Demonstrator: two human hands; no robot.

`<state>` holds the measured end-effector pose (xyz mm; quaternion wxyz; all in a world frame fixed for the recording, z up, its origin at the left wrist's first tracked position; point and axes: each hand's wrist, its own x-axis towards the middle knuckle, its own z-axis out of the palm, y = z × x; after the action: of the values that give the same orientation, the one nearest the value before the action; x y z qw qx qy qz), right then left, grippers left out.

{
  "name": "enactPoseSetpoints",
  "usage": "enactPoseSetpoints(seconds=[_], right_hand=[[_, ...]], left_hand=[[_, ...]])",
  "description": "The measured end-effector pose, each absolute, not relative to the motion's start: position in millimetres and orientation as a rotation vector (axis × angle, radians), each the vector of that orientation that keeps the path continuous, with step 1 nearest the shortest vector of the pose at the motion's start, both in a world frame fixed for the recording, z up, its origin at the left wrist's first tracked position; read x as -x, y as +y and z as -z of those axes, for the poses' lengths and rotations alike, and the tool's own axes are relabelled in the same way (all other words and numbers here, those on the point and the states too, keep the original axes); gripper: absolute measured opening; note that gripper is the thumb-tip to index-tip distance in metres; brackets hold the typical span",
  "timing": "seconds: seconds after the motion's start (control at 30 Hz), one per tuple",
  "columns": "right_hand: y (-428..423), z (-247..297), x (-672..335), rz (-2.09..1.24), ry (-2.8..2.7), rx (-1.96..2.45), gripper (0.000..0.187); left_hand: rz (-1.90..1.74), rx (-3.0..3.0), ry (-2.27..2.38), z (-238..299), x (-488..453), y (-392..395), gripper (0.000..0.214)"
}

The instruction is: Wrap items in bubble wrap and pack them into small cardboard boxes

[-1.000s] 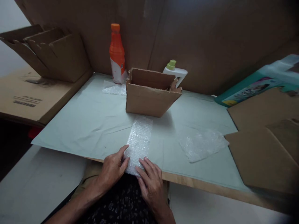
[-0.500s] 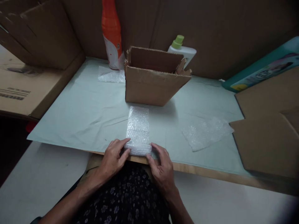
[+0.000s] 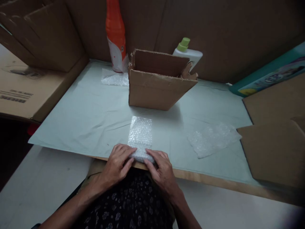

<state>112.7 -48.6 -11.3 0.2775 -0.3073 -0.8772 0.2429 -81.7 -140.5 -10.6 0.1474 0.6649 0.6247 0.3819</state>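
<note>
A narrow strip of bubble wrap [image 3: 140, 132] lies on the pale green sheet [image 3: 83, 114], running from the near table edge toward an open cardboard box [image 3: 156, 89]. Its near end is rolled up. My left hand [image 3: 118, 163] and my right hand [image 3: 160, 167] both curl over that roll at the table's front edge, fingers pressed on it. What is inside the roll, if anything, is hidden.
An orange bottle [image 3: 116, 35] and a white bottle with a green cap [image 3: 188, 54] stand behind the box. A second bubble wrap piece [image 3: 213, 138] lies to the right, another [image 3: 113, 78] by the orange bottle. Flat cardboard [image 3: 274, 149] lies right, folded boxes [image 3: 43, 35] left.
The near end of the strip has been rolled up away from me; the flat part is shorter. Both hands moved from the strip's end onto the roll.
</note>
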Motion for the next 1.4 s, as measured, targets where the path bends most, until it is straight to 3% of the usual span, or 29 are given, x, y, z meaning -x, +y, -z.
enactPoseSetpoints(seconds=[0.17, 0.33, 0.57, 0.73, 1.03, 1.17, 1.4], right_hand=[[-44, 11, -106, -0.430, -2.395, 0.830, 0.037], [-30, 15, -92, -0.480, -2.503, 0.810, 0.030], [-39, 3, -97, -1.048, -2.137, 1.095, 0.025], [-56, 6, -102, -1.321, -1.821, 1.185, 0.024], [-44, 25, -96, -0.507, -2.252, 1.182, 0.023], [-35, 24, -97, -0.425, -2.275, 1.200, 0.030], [-45, 14, -99, -0.408, -2.329, 1.005, 0.024]], left_hand=[[-1.000, -1.765, 2.097, 21, 89, -109, 0.032], [-1.126, -1.612, 2.156, 22, 89, -108, 0.031], [-1.485, -0.393, 1.487, -2, 67, -141, 0.068], [-1.598, -0.059, 1.315, -9, 61, -132, 0.080], [-1.502, -0.363, 1.452, 9, 58, -135, 0.074], [-1.553, -0.380, 1.439, 9, 61, -129, 0.082], [-1.554, -0.122, 1.342, -6, 54, -124, 0.084]])
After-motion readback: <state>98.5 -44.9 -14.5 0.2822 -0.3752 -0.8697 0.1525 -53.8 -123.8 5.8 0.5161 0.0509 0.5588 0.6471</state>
